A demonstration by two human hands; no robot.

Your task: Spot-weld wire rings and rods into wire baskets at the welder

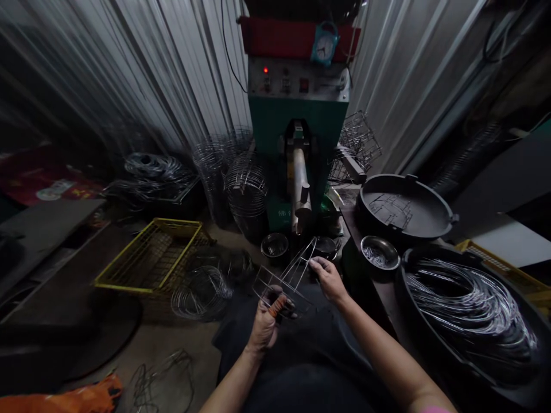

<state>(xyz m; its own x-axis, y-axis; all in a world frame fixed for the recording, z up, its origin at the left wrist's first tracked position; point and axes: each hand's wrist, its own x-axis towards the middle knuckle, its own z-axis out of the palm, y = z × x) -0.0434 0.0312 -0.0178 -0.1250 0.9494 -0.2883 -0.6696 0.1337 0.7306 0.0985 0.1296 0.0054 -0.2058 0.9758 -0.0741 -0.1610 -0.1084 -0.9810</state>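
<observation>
Above my lap I hold a wire frame made of thin metal rods, with a narrow loop rising at its upper right end. My left hand is closed around its lower left part; orange wrapping shows on a finger. My right hand pinches the frame near the raised loop. Just beyond the frame stands a green spot-welding machine, its thick metal arm pointing down toward me. Below that arm are a small metal bowl and a second dark bowl.
To my right, a large black pan carries bundled wire rings; behind it are a bowl of small metal pieces and another round pan. On my left stand a yellow basket, wire coils and stacked rings.
</observation>
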